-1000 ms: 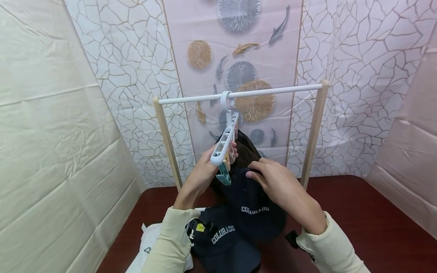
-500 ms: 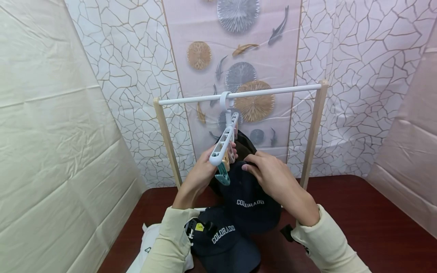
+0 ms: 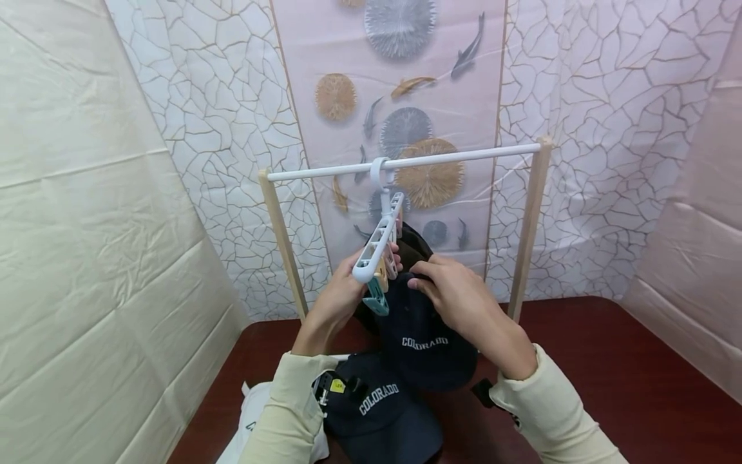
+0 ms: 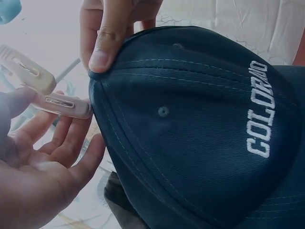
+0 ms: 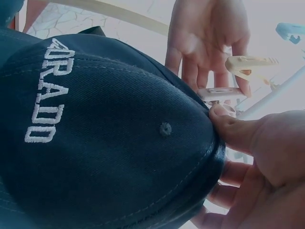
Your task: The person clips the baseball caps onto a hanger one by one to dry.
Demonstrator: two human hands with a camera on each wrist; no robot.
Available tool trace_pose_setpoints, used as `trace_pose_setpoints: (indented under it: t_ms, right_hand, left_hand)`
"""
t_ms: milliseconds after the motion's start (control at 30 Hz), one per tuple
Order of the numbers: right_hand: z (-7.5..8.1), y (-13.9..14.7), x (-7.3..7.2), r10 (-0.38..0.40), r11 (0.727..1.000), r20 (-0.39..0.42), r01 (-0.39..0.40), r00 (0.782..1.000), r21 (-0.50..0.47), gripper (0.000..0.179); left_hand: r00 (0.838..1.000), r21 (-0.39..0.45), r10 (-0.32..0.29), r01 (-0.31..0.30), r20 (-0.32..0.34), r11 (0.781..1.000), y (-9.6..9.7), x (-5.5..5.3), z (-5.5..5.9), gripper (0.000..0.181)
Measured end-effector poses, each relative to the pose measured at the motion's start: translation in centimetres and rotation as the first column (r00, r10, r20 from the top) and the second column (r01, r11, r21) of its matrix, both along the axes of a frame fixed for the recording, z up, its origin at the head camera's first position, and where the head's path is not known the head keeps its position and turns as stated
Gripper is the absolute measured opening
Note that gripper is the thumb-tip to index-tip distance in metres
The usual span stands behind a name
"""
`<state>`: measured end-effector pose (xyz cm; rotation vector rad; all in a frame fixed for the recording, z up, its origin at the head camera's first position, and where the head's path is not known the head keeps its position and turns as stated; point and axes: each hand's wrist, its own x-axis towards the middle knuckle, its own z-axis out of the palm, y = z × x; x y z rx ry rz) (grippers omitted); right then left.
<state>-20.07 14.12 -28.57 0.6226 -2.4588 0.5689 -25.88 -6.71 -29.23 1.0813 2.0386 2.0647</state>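
Observation:
A white clip hanger (image 3: pixel 377 248) hangs from the rack's bar, with clothespins in pink, yellow and teal. My left hand (image 3: pixel 339 290) pinches its pale pink clothespin (image 4: pixel 66 106) between thumb and fingers. A navy baseball cap (image 3: pixel 426 322), lettered COLORADO, hangs crown-up from my right hand (image 3: pixel 464 299), which pinches the crown's top with thumb and fingers. The crown's top touches or nearly touches the clothespin's end; whether fabric lies inside the clip cannot be told. A yellow clothespin (image 4: pixel 28 69) is beside the pink one.
A second navy COLORADO cap (image 3: pixel 385 419) lies on the dark red table (image 3: pixel 585 361), beside a white cloth item (image 3: pixel 255 406) partly under my left sleeve. A dark item (image 3: pixel 408 241) is behind the hands. Wooden posts (image 3: pixel 527 225) carry the white bar (image 3: pixel 464 156).
My right hand has brought the cap slightly left and up, closer to the clothespin. My left hand stays at the clip.

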Motion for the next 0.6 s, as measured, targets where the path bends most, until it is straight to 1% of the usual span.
trace_pose_setpoints:
  t_ms: [133, 367, 467, 600]
  right_hand:
    - [-0.05, -0.25, -0.14, -0.011, 1.000, 0.017, 0.011, 1.000, 0.006, 0.015]
    - [0.07, -0.72, -0.36, -0.006, 1.000, 0.008, 0.006, 1.000, 0.020, 0.015]
    - [0.13, -0.80, -0.34, -0.001, 1.000, 0.014, 0.000, 1.000, 0.030, 0.015]
    - [0.09, -0.93, -0.33, 0.003, 0.999, 0.012, -0.004, 1.000, 0.052, 0.014]
  left_hand:
    - [1.000, 0.009, 0.025, -0.024, -0.003, 1.000, 0.10, 0.08, 0.12, 0.040]
    - [0.997, 0.045, 0.083, -0.083, -0.003, 0.996, 0.08, 0.02, 0.20, 0.038]
    - [0.995, 0.061, 0.102, -0.103, 0.011, 0.993, 0.14, -0.05, 0.19, 0.038]
    - [0.992, 0.092, 0.115, -0.119, 0.047, 0.989, 0.35, -0.19, 0.07, 0.036]
